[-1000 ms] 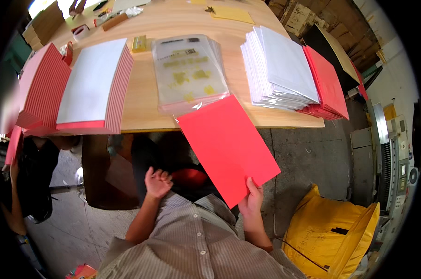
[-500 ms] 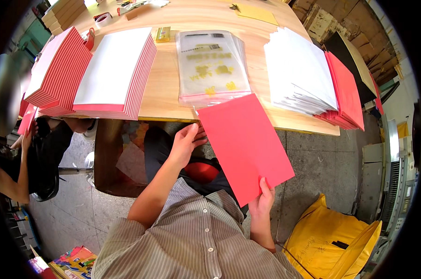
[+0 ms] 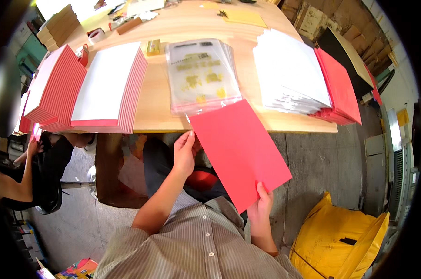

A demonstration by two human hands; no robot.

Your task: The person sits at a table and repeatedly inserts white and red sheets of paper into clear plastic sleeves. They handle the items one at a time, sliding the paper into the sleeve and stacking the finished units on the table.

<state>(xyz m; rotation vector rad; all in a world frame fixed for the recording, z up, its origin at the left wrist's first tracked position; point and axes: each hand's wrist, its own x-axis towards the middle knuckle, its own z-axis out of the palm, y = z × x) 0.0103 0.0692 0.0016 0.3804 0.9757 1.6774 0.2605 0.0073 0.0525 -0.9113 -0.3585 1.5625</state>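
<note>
A flat red card (image 3: 240, 153) lies tilted across the front edge of the table, its far end over the lower end of a pile of clear plastic bags (image 3: 203, 74) with yellow print. My right hand (image 3: 260, 204) grips the card's near end, thumb on top and fingers underneath. By the far left corner, my left hand (image 3: 185, 153) has its thumb and fingertips pressed together beside the card's edge. Some fingers pass behind the card, and what they pinch is too small to tell. Clear film shows just above that corner.
White pads with red edges stand in two stacks (image 3: 106, 83) (image 3: 57, 88) at the left. White sheets (image 3: 292, 74) and red folders (image 3: 340, 88) lie at the right. A yellow bag (image 3: 340, 242) rests on the floor. Another person's arm (image 3: 24, 172) shows at far left.
My left thumb and fingers have closed together at the card's edge; before, they were spread. My right hand keeps its grip. The view has shifted slightly, moving the table contents in the picture.
</note>
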